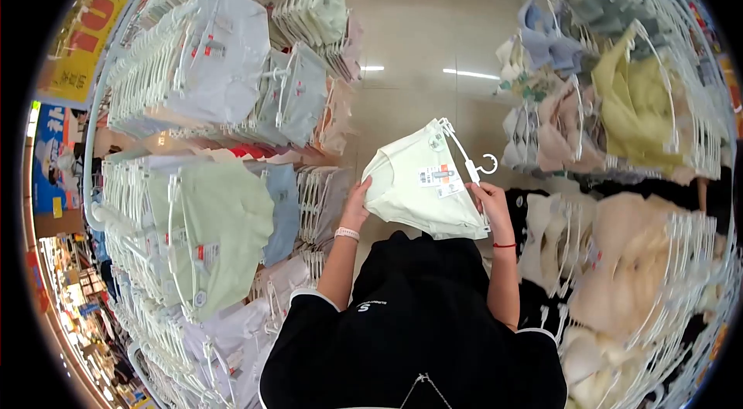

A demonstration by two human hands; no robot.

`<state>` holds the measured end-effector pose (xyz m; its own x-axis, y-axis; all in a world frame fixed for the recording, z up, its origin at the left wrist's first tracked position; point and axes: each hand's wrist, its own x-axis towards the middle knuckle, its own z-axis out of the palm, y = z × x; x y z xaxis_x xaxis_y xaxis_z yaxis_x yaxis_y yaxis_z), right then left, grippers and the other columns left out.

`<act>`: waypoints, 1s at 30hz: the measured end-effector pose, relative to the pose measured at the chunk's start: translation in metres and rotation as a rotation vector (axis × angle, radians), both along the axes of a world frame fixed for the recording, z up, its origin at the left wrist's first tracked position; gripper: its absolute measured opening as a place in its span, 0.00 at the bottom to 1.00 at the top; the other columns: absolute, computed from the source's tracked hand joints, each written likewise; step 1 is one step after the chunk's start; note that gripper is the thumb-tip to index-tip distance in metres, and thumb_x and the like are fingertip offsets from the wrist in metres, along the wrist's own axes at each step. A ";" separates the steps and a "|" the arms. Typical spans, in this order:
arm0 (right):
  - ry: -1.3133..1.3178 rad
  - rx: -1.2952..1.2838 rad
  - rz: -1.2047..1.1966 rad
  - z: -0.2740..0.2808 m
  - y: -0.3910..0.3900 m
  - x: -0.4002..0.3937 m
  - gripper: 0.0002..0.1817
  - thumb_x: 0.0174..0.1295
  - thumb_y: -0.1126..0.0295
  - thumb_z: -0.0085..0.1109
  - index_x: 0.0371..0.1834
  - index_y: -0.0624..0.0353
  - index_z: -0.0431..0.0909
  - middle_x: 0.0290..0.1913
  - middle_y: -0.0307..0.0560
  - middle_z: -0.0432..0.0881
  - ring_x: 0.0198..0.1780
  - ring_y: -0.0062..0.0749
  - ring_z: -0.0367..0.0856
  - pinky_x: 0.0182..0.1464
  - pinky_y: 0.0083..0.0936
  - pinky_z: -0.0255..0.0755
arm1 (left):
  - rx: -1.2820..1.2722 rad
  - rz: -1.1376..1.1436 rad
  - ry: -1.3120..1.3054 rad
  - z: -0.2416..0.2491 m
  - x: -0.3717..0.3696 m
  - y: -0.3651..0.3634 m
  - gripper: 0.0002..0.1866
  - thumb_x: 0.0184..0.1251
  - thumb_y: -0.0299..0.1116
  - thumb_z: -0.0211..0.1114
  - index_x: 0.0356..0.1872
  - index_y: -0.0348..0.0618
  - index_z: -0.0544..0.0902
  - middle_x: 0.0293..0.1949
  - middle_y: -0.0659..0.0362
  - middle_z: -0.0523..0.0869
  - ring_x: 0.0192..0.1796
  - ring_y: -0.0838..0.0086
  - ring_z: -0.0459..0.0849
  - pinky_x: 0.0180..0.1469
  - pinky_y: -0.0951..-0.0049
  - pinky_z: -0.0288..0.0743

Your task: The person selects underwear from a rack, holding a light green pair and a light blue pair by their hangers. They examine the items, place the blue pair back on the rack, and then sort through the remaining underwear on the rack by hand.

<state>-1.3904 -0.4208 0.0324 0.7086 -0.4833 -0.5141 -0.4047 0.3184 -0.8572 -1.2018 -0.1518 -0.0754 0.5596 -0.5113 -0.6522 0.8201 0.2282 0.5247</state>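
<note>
A pale green pair of briefs (406,181) on a white plastic hanger (464,154) is held out in front of my body, with paper tags (439,178) on its front. My left hand (356,204) grips the left edge of the fabric. At the other side, my right hand (489,200) is closed on the garment's edge beside the hanger; the hanger's hook sticks out just above those fingers.
Racks of hanging briefs (224,45) line the left side, with a green pair (220,231) lower down. Bras (635,99) hang on racks at the right. A tiled floor aisle (410,37) runs between them. A yellow sign (83,37) is at the upper left.
</note>
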 end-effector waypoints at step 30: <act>0.156 -0.210 0.201 -0.022 -0.282 0.287 0.12 0.60 0.66 0.55 0.28 0.66 0.78 0.16 0.33 0.69 0.18 0.16 0.64 0.21 0.15 0.56 | 0.102 -0.037 0.029 -0.027 0.275 -0.275 0.19 0.68 0.39 0.52 0.53 0.36 0.72 0.49 0.53 0.79 0.50 0.69 0.78 0.52 0.69 0.72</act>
